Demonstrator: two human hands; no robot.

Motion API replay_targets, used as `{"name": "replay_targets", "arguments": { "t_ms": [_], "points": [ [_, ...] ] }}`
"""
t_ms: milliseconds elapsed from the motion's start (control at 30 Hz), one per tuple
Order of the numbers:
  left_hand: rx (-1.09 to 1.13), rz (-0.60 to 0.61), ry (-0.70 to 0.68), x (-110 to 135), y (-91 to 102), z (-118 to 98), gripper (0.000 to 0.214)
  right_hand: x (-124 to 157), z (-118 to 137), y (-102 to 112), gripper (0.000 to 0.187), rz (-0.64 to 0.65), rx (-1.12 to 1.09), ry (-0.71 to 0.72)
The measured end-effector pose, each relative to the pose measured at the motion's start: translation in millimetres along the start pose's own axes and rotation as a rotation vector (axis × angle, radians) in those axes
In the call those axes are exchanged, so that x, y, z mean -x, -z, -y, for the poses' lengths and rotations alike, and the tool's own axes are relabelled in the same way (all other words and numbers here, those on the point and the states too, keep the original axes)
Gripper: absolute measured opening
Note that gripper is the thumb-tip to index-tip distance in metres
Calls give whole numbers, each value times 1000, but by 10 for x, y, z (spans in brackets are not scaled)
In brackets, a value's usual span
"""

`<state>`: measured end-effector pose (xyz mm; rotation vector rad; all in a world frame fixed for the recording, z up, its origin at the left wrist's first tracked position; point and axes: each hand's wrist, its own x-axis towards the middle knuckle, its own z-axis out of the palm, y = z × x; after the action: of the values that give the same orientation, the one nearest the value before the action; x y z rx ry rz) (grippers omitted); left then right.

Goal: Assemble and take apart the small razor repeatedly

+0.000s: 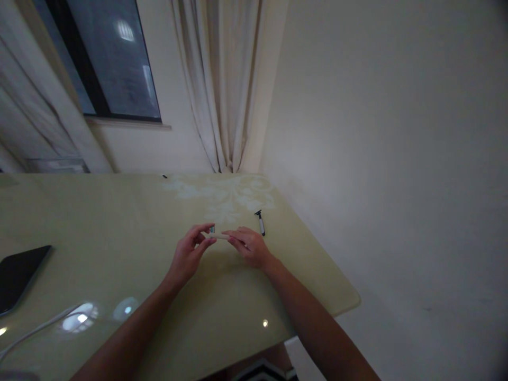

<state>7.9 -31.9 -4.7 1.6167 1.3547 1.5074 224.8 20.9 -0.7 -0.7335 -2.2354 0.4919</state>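
Note:
My left hand and my right hand meet over the middle of a glossy pale green table. Between them they hold a thin light-coloured razor. The left thumb and forefinger pinch its small head end, and the right fingers close round its handle. A second razor, with a black head and a white and black handle, lies on the table just beyond my right hand.
A dark tablet or phone lies at the table's left edge, with a white cable near the front left. Behind are a window, curtains and a plain wall on the right.

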Motion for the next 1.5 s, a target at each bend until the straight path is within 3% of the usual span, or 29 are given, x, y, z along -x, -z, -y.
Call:
{"name": "replay_targets", "arguments": {
  "t_ms": [133,300,433,533,633,800,967,1300,1500],
  "points": [
    [-14,1,-28,-12,32,-13,38,-5,7,-8,48,-93,-49,-94],
    [-68,-26,-44,-23,64,-17,39,-6,14,-28,43,24,-168,-112],
    [-83,-18,-110,-16,41,-8,35,-9,-2,-58,43,-89,-103,-201],
    [-72,-3,-98,-29,43,17,35,-1,4,-82,42,-111,-90,-176],
    [-64,-17,-59,-50,77,30,38,5,17,-89,40,-44,-144,-128],
    [-58,-13,-75,-45,87,0,37,1,0,-51,44,-105,-119,-169],
    [-34,6,-41,-49,95,19,40,5,-6,-45,46,-43,-171,-154],
    [-78,-3,-66,-61,139,-13,38,-3,-8,17,44,-103,-29,-212],
    [-92,11,-82,-50,123,-11,35,-14,9,-20,43,-112,-53,-154]
  ]
}}
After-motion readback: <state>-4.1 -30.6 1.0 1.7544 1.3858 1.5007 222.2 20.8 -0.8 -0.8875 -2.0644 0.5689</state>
